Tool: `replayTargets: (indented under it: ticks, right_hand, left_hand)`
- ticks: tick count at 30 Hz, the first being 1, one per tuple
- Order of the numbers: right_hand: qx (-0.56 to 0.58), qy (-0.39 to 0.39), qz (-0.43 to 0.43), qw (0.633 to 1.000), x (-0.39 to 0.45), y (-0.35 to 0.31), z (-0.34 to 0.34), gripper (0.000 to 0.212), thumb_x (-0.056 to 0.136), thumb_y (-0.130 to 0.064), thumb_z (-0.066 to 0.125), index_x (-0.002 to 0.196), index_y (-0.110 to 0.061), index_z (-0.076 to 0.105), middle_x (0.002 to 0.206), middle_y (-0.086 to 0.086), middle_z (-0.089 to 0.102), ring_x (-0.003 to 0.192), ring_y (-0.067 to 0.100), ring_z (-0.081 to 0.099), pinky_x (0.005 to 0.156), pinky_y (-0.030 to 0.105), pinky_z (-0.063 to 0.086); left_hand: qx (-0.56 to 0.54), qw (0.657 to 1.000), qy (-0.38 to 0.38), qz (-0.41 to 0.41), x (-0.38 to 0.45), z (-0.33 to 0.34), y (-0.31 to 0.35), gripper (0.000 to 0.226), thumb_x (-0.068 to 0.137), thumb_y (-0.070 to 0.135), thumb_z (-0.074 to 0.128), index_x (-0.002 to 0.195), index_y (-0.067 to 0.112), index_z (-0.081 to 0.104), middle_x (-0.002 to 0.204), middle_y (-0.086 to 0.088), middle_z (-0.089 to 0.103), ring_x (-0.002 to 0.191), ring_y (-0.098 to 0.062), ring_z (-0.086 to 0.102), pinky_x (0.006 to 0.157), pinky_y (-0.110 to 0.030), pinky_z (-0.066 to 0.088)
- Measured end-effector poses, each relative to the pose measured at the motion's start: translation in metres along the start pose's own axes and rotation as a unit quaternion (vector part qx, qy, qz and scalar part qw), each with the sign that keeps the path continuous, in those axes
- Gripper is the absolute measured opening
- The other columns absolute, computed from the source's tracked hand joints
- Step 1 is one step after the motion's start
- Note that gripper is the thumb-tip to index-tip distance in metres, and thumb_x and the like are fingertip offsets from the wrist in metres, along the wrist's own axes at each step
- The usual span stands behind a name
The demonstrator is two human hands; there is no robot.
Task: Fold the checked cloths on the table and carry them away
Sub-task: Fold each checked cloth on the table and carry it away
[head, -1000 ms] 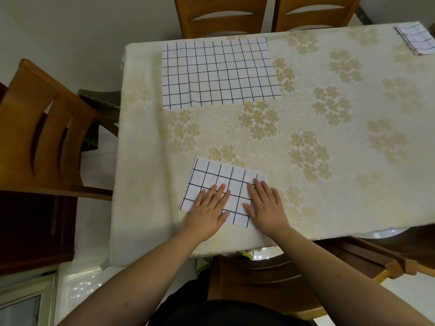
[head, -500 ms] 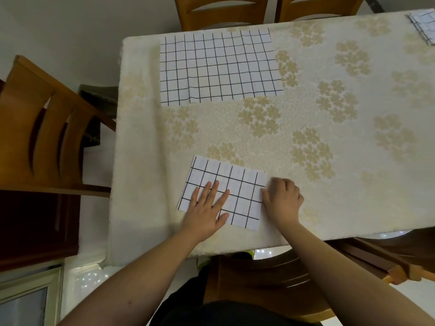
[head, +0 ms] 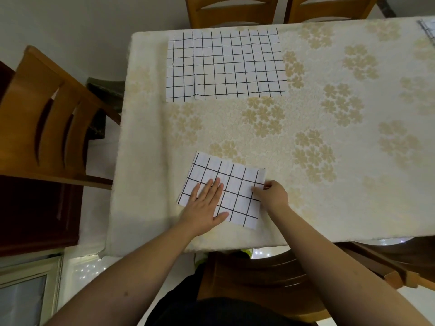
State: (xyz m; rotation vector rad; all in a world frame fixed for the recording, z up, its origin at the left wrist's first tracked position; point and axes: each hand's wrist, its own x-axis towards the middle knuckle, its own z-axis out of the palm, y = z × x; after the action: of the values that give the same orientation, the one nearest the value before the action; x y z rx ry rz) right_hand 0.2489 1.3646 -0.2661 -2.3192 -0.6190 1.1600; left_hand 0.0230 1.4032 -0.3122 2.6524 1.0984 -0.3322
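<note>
A small folded checked cloth [head: 237, 182] lies near the table's front edge. My left hand [head: 207, 203] rests flat on its left half, fingers straight. My right hand [head: 273, 195] pinches the cloth's right edge between thumb and curled fingers. A larger checked cloth [head: 224, 65] lies spread flat at the far left of the table. A corner of a third checked cloth [head: 429, 31] shows at the far right edge of the view.
The table wears a cream cloth with gold flowers [head: 329, 137]. Wooden chairs stand at the left [head: 47, 128], at the far side [head: 230, 10] and below me at the front [head: 259, 276].
My right hand slid off the cloth's top to its right edge and curled to pinch it. The left hand stayed flat on the cloth. My view tilted slightly.
</note>
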Motion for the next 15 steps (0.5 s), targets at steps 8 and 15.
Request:
replayTargets:
  ticks: [8, 15]
  right_hand:
    - [0.031, -0.033, 0.034, 0.998, -0.011, 0.008, -0.009, 0.011, 0.084, -0.022, 0.067, 0.079, -0.013, 0.064, 0.084, 0.011, 0.070, 0.077, 0.029, 0.067, 0.077, 0.047, 0.058]
    - [-0.147, 0.089, -0.053, 0.984, -0.016, 0.016, -0.016, 0.050, 0.082, -0.044, 0.069, 0.120, -0.015, 0.053, 0.115, 0.009, 0.055, 0.100, 0.029, 0.058, 0.081, 0.040, 0.050]
  left_hand:
    - [-0.071, 0.991, 0.109, -0.041, -0.008, -0.006, -0.010, 0.072, 0.097, 0.061, 0.027, 0.153, 0.017, 0.022, 0.160, -0.003, 0.019, 0.148, -0.021, 0.015, 0.118, -0.044, 0.010]
    - [-0.294, 0.902, 0.178, -0.260, -0.047, -0.012, -0.001, 0.024, 0.096, 0.027, 0.051, 0.077, 0.013, 0.057, 0.070, 0.000, 0.052, 0.060, -0.010, 0.048, 0.054, -0.022, 0.037]
